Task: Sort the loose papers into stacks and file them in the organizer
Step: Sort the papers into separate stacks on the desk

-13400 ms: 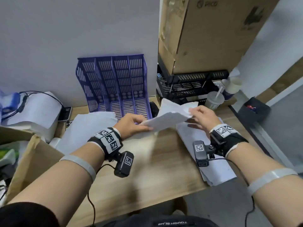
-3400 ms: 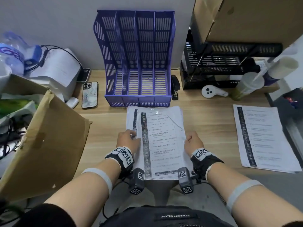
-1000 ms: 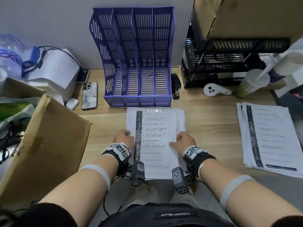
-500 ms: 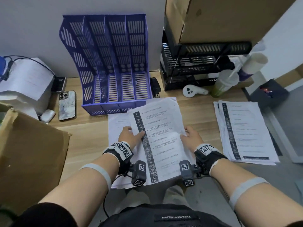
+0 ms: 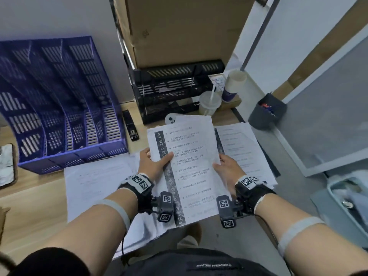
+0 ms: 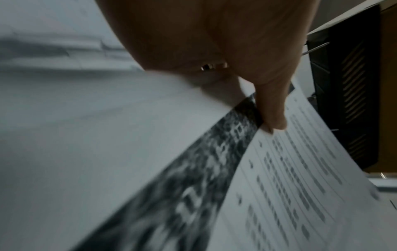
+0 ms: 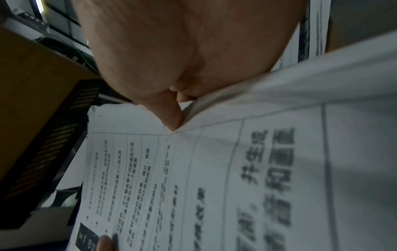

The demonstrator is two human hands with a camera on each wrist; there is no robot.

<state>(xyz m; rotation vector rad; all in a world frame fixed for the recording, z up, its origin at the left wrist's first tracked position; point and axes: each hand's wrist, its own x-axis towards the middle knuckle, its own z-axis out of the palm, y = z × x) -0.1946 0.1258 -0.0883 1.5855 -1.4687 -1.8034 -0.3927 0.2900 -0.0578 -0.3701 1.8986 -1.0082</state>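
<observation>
A printed sheet (image 5: pixel 191 164) with a dark strip down its left side is held up above the desk between both hands. My left hand (image 5: pixel 154 163) pinches its left edge, thumb (image 6: pixel 272 108) on the dark strip. My right hand (image 5: pixel 227 168) pinches the right edge, thumb (image 7: pixel 169 115) on top. A stack of similar printed sheets (image 5: pixel 243 150) lies on the desk just right of it. A pile of plain white papers (image 5: pixel 99 188) lies under my left forearm. The blue slotted organizer (image 5: pixel 59 108) stands at the back left, its slots without paper.
A black mesh tray rack (image 5: pixel 173 90) under a cardboard box (image 5: pixel 179 28) stands behind the sheet. A black stapler (image 5: pixel 130 127), a white controller (image 5: pixel 171 119), two cups (image 5: pixel 210 103) and a phone (image 5: pixel 7 166) sit on the desk. A grey bin (image 5: pixel 266 110) is beyond the desk's right edge.
Both hands lifted the top printed sheet off the pile in front of the organizer and carried it to the right, toward the printed stack. The view swung right with it.
</observation>
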